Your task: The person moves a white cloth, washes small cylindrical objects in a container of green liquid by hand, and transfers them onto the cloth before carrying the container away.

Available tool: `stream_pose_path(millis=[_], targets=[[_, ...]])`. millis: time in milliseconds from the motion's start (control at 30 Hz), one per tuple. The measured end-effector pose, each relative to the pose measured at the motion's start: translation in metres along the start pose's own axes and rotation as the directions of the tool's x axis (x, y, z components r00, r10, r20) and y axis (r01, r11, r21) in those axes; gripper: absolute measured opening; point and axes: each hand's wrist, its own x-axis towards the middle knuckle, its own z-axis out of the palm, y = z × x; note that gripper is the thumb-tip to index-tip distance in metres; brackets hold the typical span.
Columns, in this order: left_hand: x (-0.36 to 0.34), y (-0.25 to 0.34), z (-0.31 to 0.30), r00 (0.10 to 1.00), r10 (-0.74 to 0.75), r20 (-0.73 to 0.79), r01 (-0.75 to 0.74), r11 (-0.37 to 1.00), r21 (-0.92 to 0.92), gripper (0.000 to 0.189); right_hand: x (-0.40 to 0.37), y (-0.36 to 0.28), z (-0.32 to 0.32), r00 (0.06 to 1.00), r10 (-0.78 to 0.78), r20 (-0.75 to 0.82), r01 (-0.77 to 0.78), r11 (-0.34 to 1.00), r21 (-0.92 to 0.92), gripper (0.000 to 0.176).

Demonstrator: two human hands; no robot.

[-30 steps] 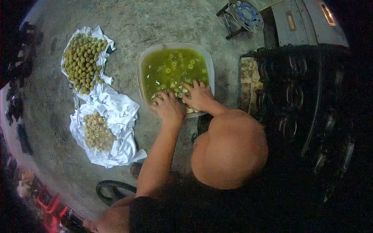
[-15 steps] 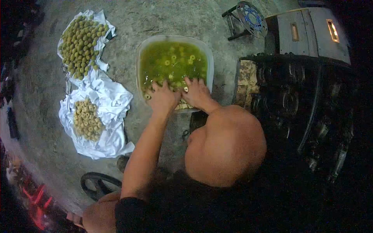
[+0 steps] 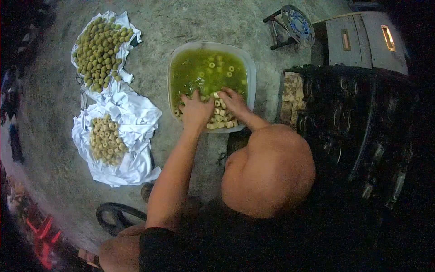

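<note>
1. Roughly midway, judging by the heaps alone.
2. Soaking in the green liquid (image 3: pixel 199 75) of the tub (image 3: pixel 252 75): a cluster of pale cored rings (image 3: pixel 222 120) bunched against the near wall, with a few more afloat toward the far wall.
3. Done, by the look of it: a small heap of rings (image 3: pixel 105 139) laid out on the white cloth (image 3: pixel 136 119), left of the tub and level with its near wall.
4. Left to handle, apparently: a large heap of whole green fruits (image 3: pixel 100 45), left of the tub toward its far side, on the same cloth and uncut as far as can be seen.
5. Left hand (image 3: pixel 195 110): inside the tub at the near-left corner, palm down, fingers spread and slightly curled, pressing on the rings. No closed grip visible; impossible to tell whether a ring sits under the palm.
6. Right hand (image 3: pixel 234 103): inside the tub just beside the other hand, fingers splayed flat over the cluster, fingertips at the liquid. Open, with nothing visibly grasped.
7. Around the tub: bare concrete floor (image 3: pixel 181 22) beneath, a small stool (image 3: pixel 292 20) beyond the far-right corner, and dark stacked crates (image 3: pixel 344 113) to the right.
</note>
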Motion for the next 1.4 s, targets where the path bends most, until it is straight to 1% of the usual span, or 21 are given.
stream_pose_path(millis=[133,233,300,333,367,467,533,600,667,700,767,800,833,1000,1033,1100,1200,1233,1267,1367,1400], targets=[[0.002,0.011,-0.016,0.996,-0.089,-0.005,0.086,0.977,-0.197,0.079,0.000,-0.022,0.003,0.984,0.181,0.007,-0.175,0.942,0.287,0.070],[0.014,0.004,-0.018,0.995,-0.100,-0.017,0.089,0.937,-0.339,0.080,0.009,-0.028,0.018,0.987,0.117,0.109,-0.158,0.822,0.547,0.067],[0.036,-0.005,-0.020,0.994,-0.066,0.089,0.090,0.946,-0.310,0.080,0.010,-0.031,0.018,0.935,0.134,0.327,-0.328,0.672,0.663,0.063],[0.049,-0.004,-0.024,0.991,-0.044,0.128,0.081,0.950,-0.303,0.080,0.011,-0.043,0.014,0.898,0.111,0.425,-0.403,0.593,0.697,0.062],[0.057,-0.004,-0.025,0.993,-0.068,0.099,0.099,0.932,-0.349,0.077,0.010,-0.055,0.012,0.930,0.165,0.329,-0.356,0.633,0.687,0.056],[0.066,-0.016,-0.032,0.998,0.048,0.042,-0.022,0.876,-0.481,0.067,0.004,-0.072,0.003,0.912,0.143,0.385,-0.399,0.534,0.745,0.054],[0.063,-0.022,-0.022,0.981,0.144,-0.129,-0.193,0.762,-0.618,0.061,0.002,-0.085,0.005,0.919,0.148,0.366,-0.389,0.499,0.774,0.053],[0.061,-0.026,-0.021,0.968,0.160,-0.193,-0.250,0.674,-0.695,0.057,0.008,-0.083,0.013,0.913,0.090,0.397,-0.396,0.424,0.814,0.052],[0.058,-0.008,-0.029,0.980,0.122,-0.160,-0.201,0.623,-0.756,0.054,0.028,-0.065,0.019,0.880,-0.058,0.471,-0.431,0.318,0.845,0.052],[0.057,-0.005,-0.028,0.971,0.153,-0.185,-0.237,0.736,-0.635,0.055,0.025,-0.070,0.016,0.879,0.018,0.477,-0.456,0.326,0.828,0.055],[0.053,0.001,-0.027,0.947,0.226,-0.228,-0.295,0.893,-0.339,0.055,0.041,-0.062,0.028,0.923,0.012,0.385,-0.371,0.292,0.881,0.059],[0.048,0.005,-0.027,0.923,0.268,-0.275,-0.336,0.911,-0.240,0.055,0.047,-0.060,0.033,0.940,0.010,0.340,-0.330,0.274,0.903,0.061],[0.040,0.011,-0.027,0.895,0.314,-0.319,-0.371,0.919,-0.136,0.055,0.042,-0.072,0.026,0.899,0.026,0.438,-0.435,0.184,0.881,0.065],[0.008,0.039,-0.032,0.728,0.499,-0.471,-0.438,0.866,0.241,0.051,0.060,-0.073,0.034,0.866,-0.235,0.442,-0.428,0.108,0.897,0.067],[0.007,0.041,-0.038,0.735,0.508,-0.449,-0.433,0.862,0.265,0.053,0.066,-0.073,0.038,0.865,-0.266,0.426,-0.422,0.077,0.903,0.067],[-0.006,0.053,-0.055,0.798,0.482,-0.361,-0.506,0.862,0.030,0.054,0.066,-0.071,0.039,0.894,-0.293,0.338,-0.325,0.094,0.941,0.066],[-0.016,0.042,-0.054,0.670,0.651,-0.356,-0.559,0.758,0.335,0.058,0.052,-0.066,0.028,0.893,-0.154,0.424,-0.418,0.072,0.906,0.066],[-0.016,0.037,-0.055,0.630,0.692,-0.352,-0.570,0.720,0.396,0.060,0.046,-0.068,0.029,0.854,-0.247,0.459,-0.481,-0.037,0.876,0.068],[-0.017,0.033,-0.055,0.587,0.732,-0.345,-0.578,0.678,0.455,0.061,0.041,-0.069,0.027,0.853,-0.230,0.469,-0.487,-0.023,0.873,0.066],[-0.026,0.022,-0.055,0.688,0.645,-0.332,-0.547,0.762,0.346,0.065,0.032,-0.072,0.024,0.865,-0.202,0.459,-0.469,-0.003,0.883,0.062],[-0.025,0.022,-0.053,0.679,0.654,-0.334,-0.523,0.749,0.406,0.066,0.032,-0.071,0.027,0.877,-0.206,0.434,-0.445,-0.007,0.896,0.060]])
